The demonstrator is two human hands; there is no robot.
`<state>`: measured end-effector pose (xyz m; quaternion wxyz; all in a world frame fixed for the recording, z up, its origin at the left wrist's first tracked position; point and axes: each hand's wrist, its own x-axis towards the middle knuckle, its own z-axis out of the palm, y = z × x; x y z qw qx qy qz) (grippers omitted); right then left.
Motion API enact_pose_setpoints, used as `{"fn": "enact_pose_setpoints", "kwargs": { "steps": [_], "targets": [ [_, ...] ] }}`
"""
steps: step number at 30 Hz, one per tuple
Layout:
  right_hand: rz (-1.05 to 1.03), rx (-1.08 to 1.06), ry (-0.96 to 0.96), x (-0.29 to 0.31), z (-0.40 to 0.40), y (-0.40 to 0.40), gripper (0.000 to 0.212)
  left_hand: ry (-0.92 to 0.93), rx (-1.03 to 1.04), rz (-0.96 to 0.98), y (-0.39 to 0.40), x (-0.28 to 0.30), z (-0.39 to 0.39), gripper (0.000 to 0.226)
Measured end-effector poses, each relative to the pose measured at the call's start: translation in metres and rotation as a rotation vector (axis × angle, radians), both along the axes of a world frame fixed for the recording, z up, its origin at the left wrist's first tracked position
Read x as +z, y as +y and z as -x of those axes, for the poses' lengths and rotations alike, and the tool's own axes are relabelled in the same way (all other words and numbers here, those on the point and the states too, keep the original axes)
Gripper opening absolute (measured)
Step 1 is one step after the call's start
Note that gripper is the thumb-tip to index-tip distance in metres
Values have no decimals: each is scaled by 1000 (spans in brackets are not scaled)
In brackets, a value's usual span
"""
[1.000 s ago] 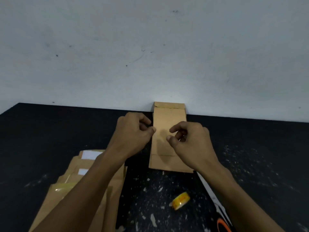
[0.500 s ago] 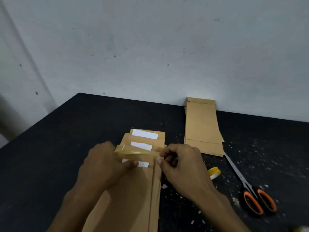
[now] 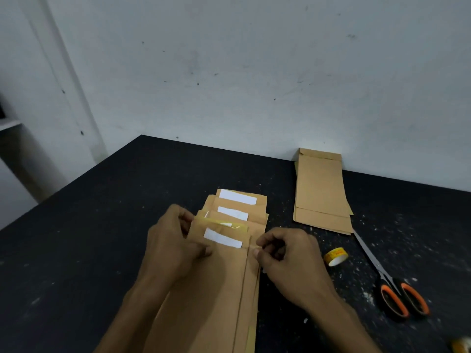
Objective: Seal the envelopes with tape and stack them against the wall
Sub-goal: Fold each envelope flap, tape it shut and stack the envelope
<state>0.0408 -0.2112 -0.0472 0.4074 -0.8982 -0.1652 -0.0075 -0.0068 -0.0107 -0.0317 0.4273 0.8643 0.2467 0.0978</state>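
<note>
A fanned pile of brown envelopes [image 3: 242, 207] with white strips on their open flaps lies in front of me on the black table [image 3: 102, 225]. One flap in the pile carries yellowish tape. My left hand [image 3: 173, 248] holds the left edge of the top envelope [image 3: 216, 281], thumb on its face. My right hand [image 3: 288, 263] pinches that envelope's right edge. A flat stack of envelopes [image 3: 319, 189] lies with its far end against the wall [image 3: 254, 72]. A small yellow tape roll [image 3: 336, 256] sits to the right of my right hand.
Scissors with orange-and-black handles [image 3: 392, 289] lie at the right, blades pointing toward the wall stack. A blurred yellowish object [image 3: 461, 345] sits at the bottom right corner. White specks dot the table's right half. The table's left edge [image 3: 76, 182] runs diagonally.
Both hands have left the stack by the wall and come back to the pile in front of me. They now hold the top envelope's edges. The view swung left.
</note>
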Motion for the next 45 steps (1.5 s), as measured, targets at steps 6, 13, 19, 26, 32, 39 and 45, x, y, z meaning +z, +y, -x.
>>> {"fn": "enact_pose_setpoints", "kwargs": {
  "steps": [6,13,19,26,32,39,45],
  "targets": [
    [-120,-7,-41,9,3,-1,15,-126,-53,226,7,9,6,57],
    [-265,183,90,66,0,-11,44,-232,-303,347,-5,47,12,69],
    [-295,351,308,107,1,-25,29,-295,-375,366,-22,77,8,70],
    [-489,313,485,122,4,-41,31,-337,-441,370,-39,98,7,44],
    [-518,260,464,130,6,-47,32,-349,-444,362,-44,100,6,44],
    [-451,267,463,130,5,-53,43,-370,-477,351,-51,101,5,46],
    [-479,247,487,128,2,-58,38,-403,-460,394,-56,98,1,42]
  ]
}}
